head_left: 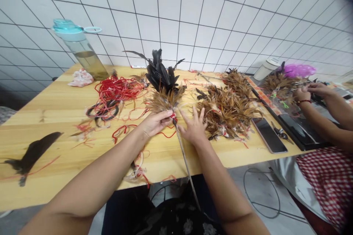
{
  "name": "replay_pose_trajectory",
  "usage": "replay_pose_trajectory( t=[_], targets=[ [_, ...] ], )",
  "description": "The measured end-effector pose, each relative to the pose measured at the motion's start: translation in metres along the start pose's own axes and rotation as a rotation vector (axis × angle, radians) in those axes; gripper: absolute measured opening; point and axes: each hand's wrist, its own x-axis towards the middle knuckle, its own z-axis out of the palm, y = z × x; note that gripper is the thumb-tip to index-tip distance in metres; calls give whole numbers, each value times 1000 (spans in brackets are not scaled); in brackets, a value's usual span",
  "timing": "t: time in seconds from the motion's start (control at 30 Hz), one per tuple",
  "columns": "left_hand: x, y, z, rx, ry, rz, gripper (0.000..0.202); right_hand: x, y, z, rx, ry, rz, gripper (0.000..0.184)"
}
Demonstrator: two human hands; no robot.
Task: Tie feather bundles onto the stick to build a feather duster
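A feather duster point(164, 88) with black feathers on top and brown ones below stands on a thin stick point(185, 161) that runs down toward me. My left hand point(155, 122) is closed around the stick just under the brown feathers, where red string is wound. My right hand point(193, 127) lies beside it with fingers spread, touching the edge of a pile of loose brown feathers point(227, 108).
A tangle of red string point(114, 93) lies on the wooden table point(55, 110), with a water bottle point(79, 49), a pink cloth point(81, 78) and a dark feather point(31, 154). A phone point(268, 135) lies at right, where another person's hands point(309, 91) handle feathers.
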Motion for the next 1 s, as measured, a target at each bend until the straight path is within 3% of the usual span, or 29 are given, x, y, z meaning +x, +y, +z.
replay_pose_trajectory(
  t=[0.17, 0.43, 0.87, 1.0],
  targets=[
    [-2, 2, 3, 26, 14, 10, 12, 0, -2, 8, -162, -189, -31, 64],
    [-2, 1, 1, 37, 34, 14, 9, 0, 1, 8, -155, -186, -66, 67],
    [-2, -1, 4, 61, 58, 21, 17, -9, 2, 11, -93, 43, -169, 53],
    [-4, 1, 6, 70, 54, 12, 16, -7, 1, 9, -82, 153, -123, 35]
  ],
)
